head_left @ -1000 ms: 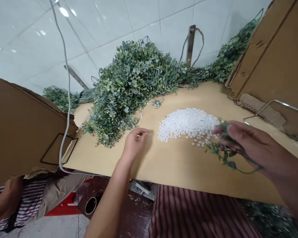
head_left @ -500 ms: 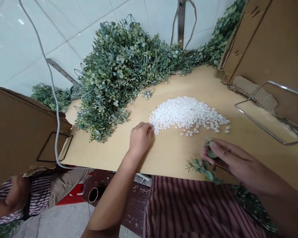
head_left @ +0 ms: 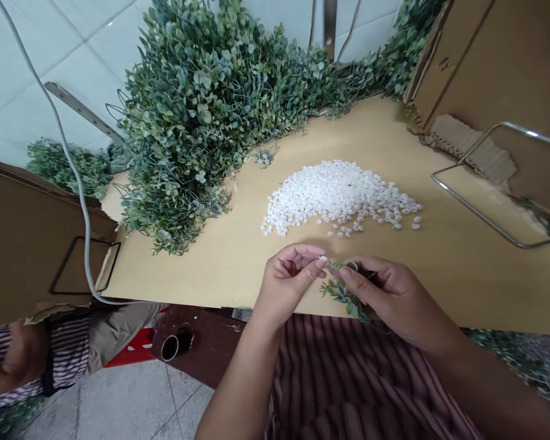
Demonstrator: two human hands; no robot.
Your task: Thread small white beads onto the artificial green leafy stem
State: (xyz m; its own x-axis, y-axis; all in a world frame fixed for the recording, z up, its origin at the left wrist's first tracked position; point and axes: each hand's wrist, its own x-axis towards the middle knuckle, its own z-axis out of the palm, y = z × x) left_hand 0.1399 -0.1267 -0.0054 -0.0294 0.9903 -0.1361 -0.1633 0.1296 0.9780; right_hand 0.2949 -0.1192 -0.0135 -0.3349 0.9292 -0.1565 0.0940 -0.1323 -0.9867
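Smooth, plastic-looking white beads (head_left: 334, 189) — matt cardboard panel (head_left: 499, 79)

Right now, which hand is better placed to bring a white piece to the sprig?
Probably the left hand: it pinches a white piece close to the sprig, which the right hand holds.

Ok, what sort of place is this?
Likely a craft workshop: a big heap of faux-looking greenery and a pile of small white ring-like pieces share a worktable between cardboard panels.
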